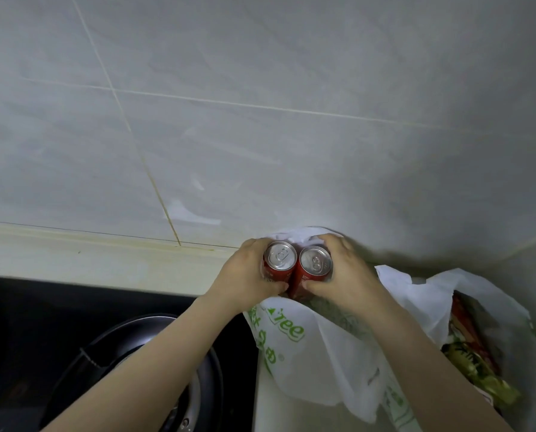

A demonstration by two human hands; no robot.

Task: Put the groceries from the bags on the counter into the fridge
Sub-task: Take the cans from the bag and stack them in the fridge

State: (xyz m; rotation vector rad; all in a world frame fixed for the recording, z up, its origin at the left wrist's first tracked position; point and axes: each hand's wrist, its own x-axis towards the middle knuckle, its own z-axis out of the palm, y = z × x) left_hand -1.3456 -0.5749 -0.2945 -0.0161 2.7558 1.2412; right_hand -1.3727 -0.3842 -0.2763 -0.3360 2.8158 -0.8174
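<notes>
I hold two red drink cans side by side, upright, silver tops toward me, just above a white plastic bag with green print (291, 344). My left hand (245, 275) is wrapped around the left can (279, 258). My right hand (347, 272) grips the right can (315, 263). The two cans touch each other. A second white bag (491, 307) at the right holds colourful red and green packets (472, 347). The fridge is out of sight.
A black stove top (27, 322) with a dark pan (154, 344) lies at the lower left, under my left forearm. A pale counter ledge (89, 257) runs along the grey tiled wall (260, 104). The bags sit in the right-hand corner.
</notes>
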